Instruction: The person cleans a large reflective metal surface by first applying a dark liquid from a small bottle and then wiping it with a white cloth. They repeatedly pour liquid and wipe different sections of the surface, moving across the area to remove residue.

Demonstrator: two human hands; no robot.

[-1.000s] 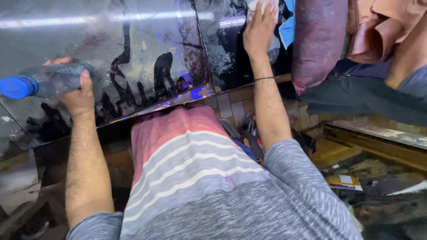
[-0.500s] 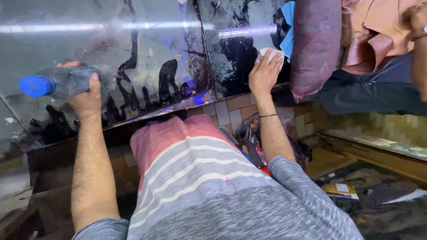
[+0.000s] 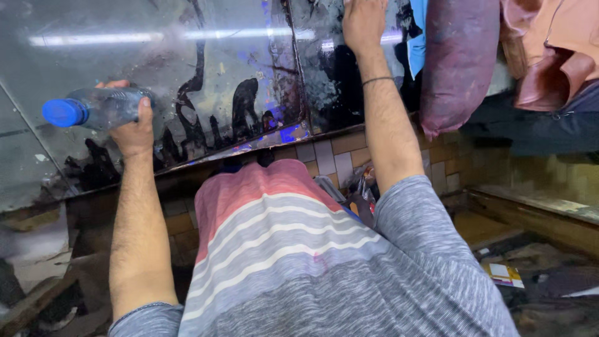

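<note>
Fingers (image 3: 145, 107) around bottle (image 3: 103, 107) — glass (image 3: 218, 68) ahead

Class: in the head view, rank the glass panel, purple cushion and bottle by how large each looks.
1. glass panel
2. purple cushion
3. bottle, in the left hand
Apparent size only.

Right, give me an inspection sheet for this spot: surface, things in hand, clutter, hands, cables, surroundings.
Surface: glass panel, smeared, with dark painted shapes and a light strip reflected in it.
Things in hand: clear plastic bottle with blue cap, lying sideways.
Clutter: papers and scraps on the floor at lower right.
Hands: left hand grips the bottle; right hand is pressed against the glass, whatever is under it is hidden.
Cables: nothing seen.
Surroundings: tiled wall below the glass; purple cushion and pink cloth hanging at the right.
</note>
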